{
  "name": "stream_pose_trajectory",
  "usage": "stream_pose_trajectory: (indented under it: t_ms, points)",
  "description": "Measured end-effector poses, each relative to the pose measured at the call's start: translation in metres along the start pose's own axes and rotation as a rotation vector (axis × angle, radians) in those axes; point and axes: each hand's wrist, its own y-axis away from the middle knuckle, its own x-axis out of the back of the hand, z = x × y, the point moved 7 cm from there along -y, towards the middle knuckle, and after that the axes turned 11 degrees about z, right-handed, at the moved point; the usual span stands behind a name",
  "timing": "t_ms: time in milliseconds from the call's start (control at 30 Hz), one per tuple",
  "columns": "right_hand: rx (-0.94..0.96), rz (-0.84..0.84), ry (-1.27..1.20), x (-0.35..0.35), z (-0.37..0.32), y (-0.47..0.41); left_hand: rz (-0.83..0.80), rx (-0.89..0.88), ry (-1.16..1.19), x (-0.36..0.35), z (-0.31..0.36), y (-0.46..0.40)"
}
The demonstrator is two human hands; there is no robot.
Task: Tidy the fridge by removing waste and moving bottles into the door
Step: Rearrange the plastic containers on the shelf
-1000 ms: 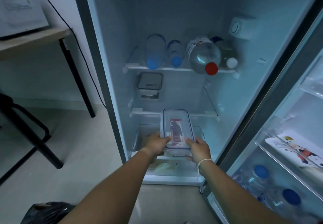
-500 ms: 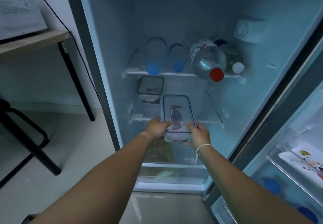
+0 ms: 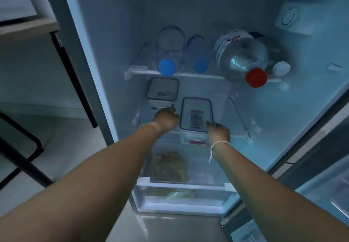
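Here container [image 3: 196, 117] on middle shelf, between loosely curled left hand [image 3: 166, 118] and right hand [image 3: 219, 133], grip unclear.

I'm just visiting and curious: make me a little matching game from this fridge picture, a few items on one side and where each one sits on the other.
Items:
1. Red-capped bottle
2. Long lidded container
3. Yellowish bag
4. Small lidded container

Places:
A. Lying on the top shelf
B. At the middle shelf's front edge, between both hands
C. Further back on the middle shelf, left side
D. Below the middle shelf

Pairs: 1-A, 2-B, 3-D, 4-C
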Motion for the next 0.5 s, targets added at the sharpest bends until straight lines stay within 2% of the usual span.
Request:
stream_pose_trajectory:
  t_ms: [100, 267, 367, 500]
  points:
    - [0.004, 0.0, 0.075, -0.006, -0.01, -0.011, 0.095, -0.158, -0.244, 0.011, 0.007, -0.024]
    - [-0.001, -0.058, 0.107, -0.023, -0.016, -0.044, 0.183, -0.331, -0.492, 0.018, 0.004, -0.051]
    - [0.059, -0.047, 0.123, -0.031, -0.023, -0.055, 0.159, -0.368, -0.582, 0.016, 0.0, -0.069]
    - [0.01, -0.093, 0.043, -0.041, -0.026, -0.065, 0.089, -0.386, -0.738, 0.009, -0.004, -0.09]
